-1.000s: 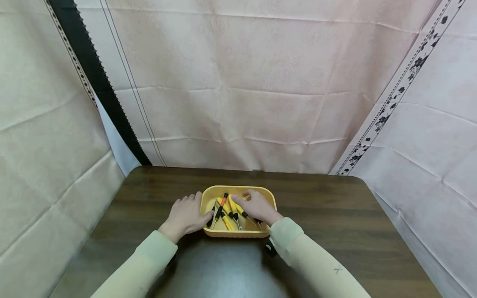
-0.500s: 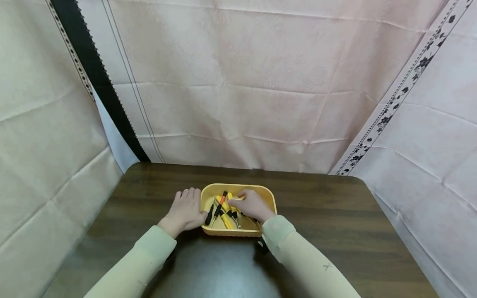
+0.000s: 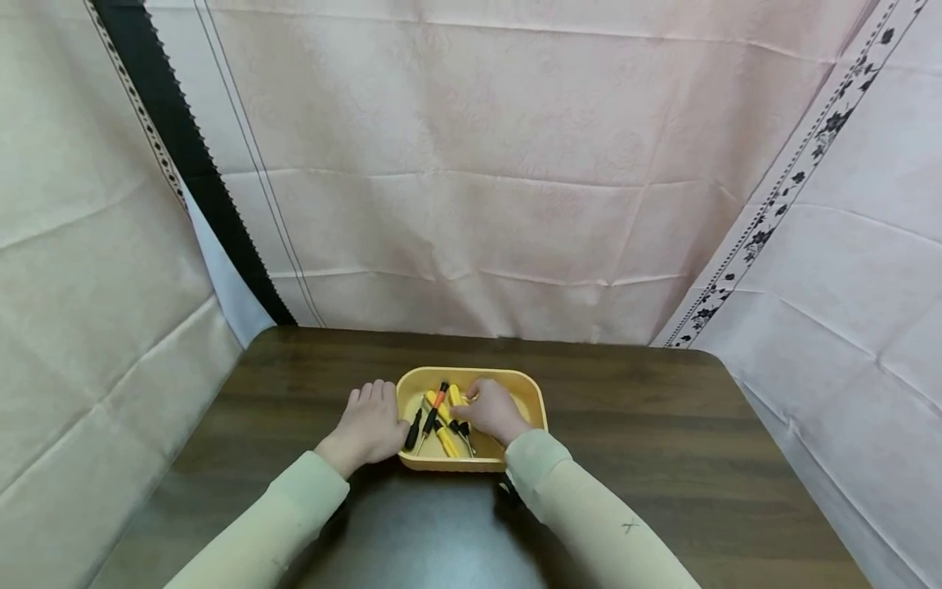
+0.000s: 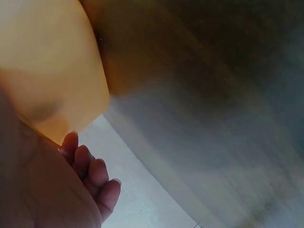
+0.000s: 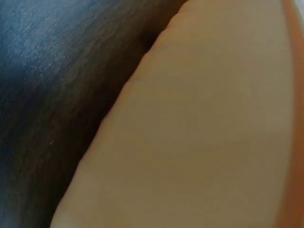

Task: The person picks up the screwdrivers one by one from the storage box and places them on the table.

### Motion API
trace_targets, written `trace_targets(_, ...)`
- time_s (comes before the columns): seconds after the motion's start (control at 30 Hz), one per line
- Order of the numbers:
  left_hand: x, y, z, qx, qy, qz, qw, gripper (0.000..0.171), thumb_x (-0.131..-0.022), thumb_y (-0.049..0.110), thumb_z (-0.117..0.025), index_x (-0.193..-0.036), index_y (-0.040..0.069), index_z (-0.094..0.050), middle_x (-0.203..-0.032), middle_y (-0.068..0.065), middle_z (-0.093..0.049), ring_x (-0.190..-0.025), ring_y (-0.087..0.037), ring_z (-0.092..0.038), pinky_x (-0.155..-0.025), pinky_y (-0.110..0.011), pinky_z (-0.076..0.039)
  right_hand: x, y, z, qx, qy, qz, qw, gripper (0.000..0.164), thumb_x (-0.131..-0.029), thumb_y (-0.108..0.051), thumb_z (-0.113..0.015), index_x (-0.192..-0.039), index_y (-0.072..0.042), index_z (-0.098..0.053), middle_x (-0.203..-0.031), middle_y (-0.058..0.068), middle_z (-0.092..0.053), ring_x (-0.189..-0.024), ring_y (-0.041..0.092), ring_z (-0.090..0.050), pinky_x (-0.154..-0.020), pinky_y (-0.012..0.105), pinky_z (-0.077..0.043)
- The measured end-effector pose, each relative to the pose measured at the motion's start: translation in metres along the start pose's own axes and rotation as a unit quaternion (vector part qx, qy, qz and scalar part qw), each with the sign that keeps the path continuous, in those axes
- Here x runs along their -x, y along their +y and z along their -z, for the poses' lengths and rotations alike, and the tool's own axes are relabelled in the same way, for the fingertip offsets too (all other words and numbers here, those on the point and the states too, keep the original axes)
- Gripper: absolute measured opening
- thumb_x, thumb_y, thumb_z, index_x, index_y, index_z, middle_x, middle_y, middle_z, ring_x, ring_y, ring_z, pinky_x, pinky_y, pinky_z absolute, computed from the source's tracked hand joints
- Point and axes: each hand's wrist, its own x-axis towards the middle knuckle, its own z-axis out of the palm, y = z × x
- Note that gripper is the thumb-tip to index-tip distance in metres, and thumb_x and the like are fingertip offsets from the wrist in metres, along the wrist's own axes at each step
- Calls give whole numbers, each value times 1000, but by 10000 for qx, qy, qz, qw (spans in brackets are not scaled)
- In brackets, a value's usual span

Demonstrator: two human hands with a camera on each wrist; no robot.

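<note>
A yellow tray (image 3: pixel 456 464) holds several screwdrivers. One has an orange-and-black handle (image 3: pixel 437 402), one beside it a black handle (image 3: pixel 413 431), and others yellow handles (image 3: pixel 446 440). My left hand (image 3: pixel 368 427) holds the tray's left side, thumb over the rim and fingers outside; in the left wrist view those fingers (image 4: pixel 99 172) lie beside the tray wall. Inside the tray, my right hand (image 3: pixel 499 411) has thumb and index finger bent at a yellow screwdriver handle (image 3: pixel 455 394); I cannot tell whether it grips it. The tray wall (image 5: pixel 190 118) fills most of the right wrist view, without the hand.
The tray stands near the far side of a dark wooden table (image 3: pixel 633 425) with rounded far corners. Pale cloth curtains (image 3: pixel 471 204) hang behind the table and along both sides.
My right hand has moved a little left and lower inside the tray, covering screwdrivers that showed beside it before. The left hand stays at the tray's left side.
</note>
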Motion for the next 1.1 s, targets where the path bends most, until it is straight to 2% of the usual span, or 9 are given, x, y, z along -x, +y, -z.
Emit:
trace_targets(0.3,0,-2,2,56,116,25,9999,44,-90,35,-54,-114,-1,-44,-95,-10,-40,-86,-26,-35,-77,-42,-28,-4,-2,-8,780,305,282,9961,31,-84,-31,-74,-99,-6,-63,-93,3,-63,-75,17,-56,-73,38,-48)
trace_targets(0.43,-1,-2,0,104,60,51,9999,43,-91,35,-52,-114,0,-44,-94,-9,-40,-85,-25,-35,-77,-41,-28,-4,-2,-8,1077,368,352,9929,21,-85,-28,-71,-90,-9,-62,-80,0,-59,-66,16,-53,-65,34,-46)
trace_targets(0.5,-2,-1,-1,121,80,62,9999,43,-90,35,-52,-114,0,-44,-94,-8,-40,-85,-25,-35,-77,-41,-28,-5,-2,-8,1201,451,387,9910,19,-85,-26,-69,-81,-11,-59,-69,-2,-51,-58,14,-47,-57,31,-40)
trace_targets(0.63,-5,0,-2,188,141,81,9997,43,-90,35,-53,-114,0,-45,-95,-9,-40,-86,-25,-35,-77,-41,-28,-5,-4,-7,1466,602,496,9861,34,-84,-22,-69,-61,-14,-45,-54,-4,-31,-48,13,-32,-46,29,-28)
trace_targets(0.73,-5,1,-4,229,94,97,9996,44,-90,35,-53,-114,0,-45,-95,-9,-41,-87,-26,-36,-78,-42,-28,-4,-7,-9,1825,667,603,9791,39,-83,-19,-71,-55,-15,-43,-50,-5,-33,-46,13,-33,-45,30,-30)
trace_targets(0.83,-4,1,-4,206,16,129,9997,45,-90,36,-52,-116,-1,-45,-96,-9,-41,-88,-26,-36,-79,-42,-29,-4,-12,-14,2190,716,674,9707,29,-84,-18,-72,-63,-13,-54,-55,-2,-46,-52,15,-47,-49,33,-40)
trace_targets(0.9,-4,0,-4,196,-5,151,9997,45,-90,36,-52,-116,-1,-44,-97,-9,-41,-89,-26,-36,-80,-43,-29,-4,-14,-17,2282,755,706,9681,18,-84,-18,-72,-74,-10,-59,-61,0,-53,-57,17,-53,-53,34,-45)
trace_targets(1.0,-4,-1,-4,233,33,167,9996,45,-90,35,-52,-116,-1,-44,-98,-11,-42,-90,-27,-37,-81,-44,-29,-4,-14,-20,2232,797,789,9683,14,-83,-14,-72,-85,-8,-60,-64,1,-54,-58,18,-55,-53,35,-45)
trace_targets(1.1,-4,-2,-6,273,41,196,9994,45,-90,35,-53,-116,-1,-45,-98,-10,-42,-90,-27,-37,-81,-44,-30,-4,-13,-21,2127,742,793,9711,17,-81,-14,-74,-82,-10,-58,-63,1,-53,-57,18,-52,-52,35,-44)
